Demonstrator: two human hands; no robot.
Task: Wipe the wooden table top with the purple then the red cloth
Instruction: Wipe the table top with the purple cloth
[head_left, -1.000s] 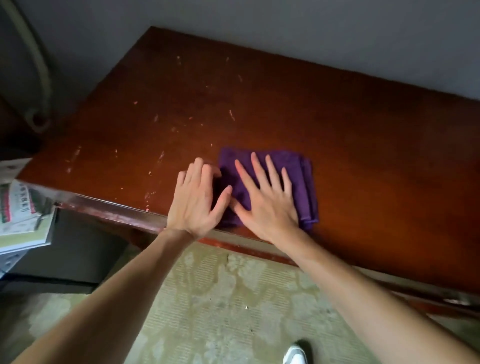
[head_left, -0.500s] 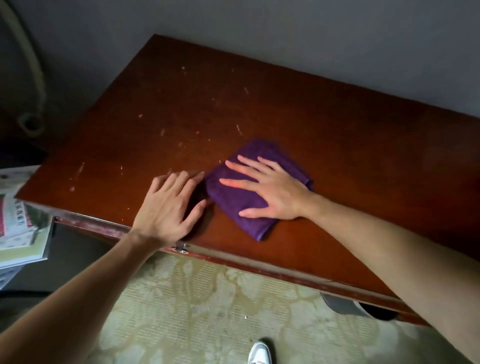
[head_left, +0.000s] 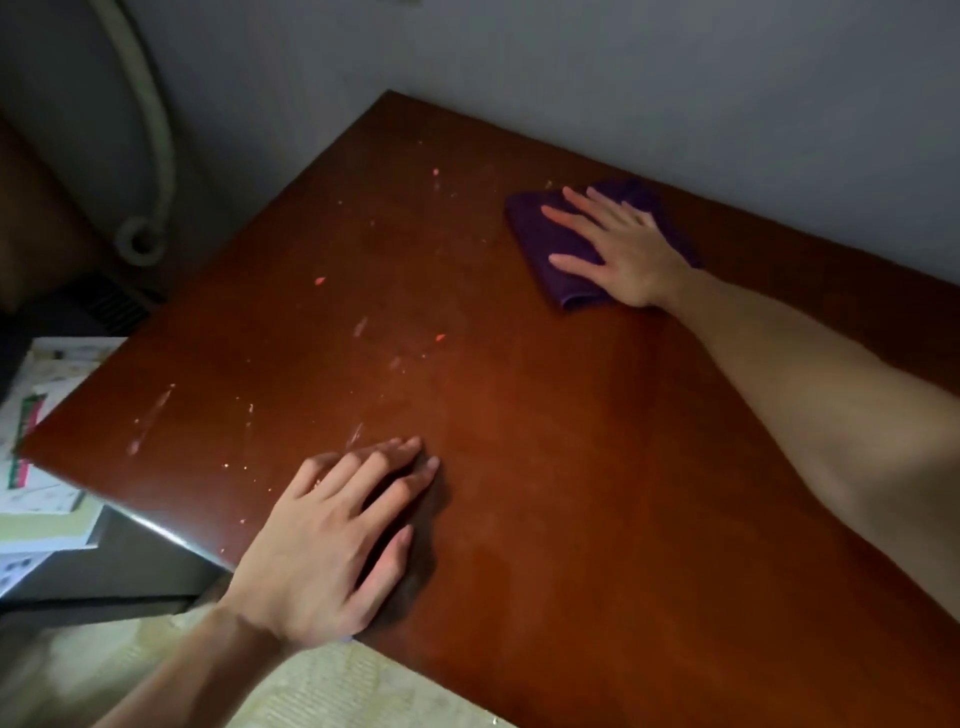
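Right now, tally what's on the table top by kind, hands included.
Purple cloth: 1, under the right hand
Hands: 2, right hand flat on the cloth, left hand flat on the table top
Red cloth: 0 in view
Total: 3

The right hand (head_left: 621, 249) has slid the purple cloth (head_left: 550, 244) toward the table's far edge.

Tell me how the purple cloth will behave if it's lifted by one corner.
The purple cloth is folded soft fabric, so it would probably droop and unfold. It looks light. Under the flat right hand it likely slides easily over the smooth wooden table top.
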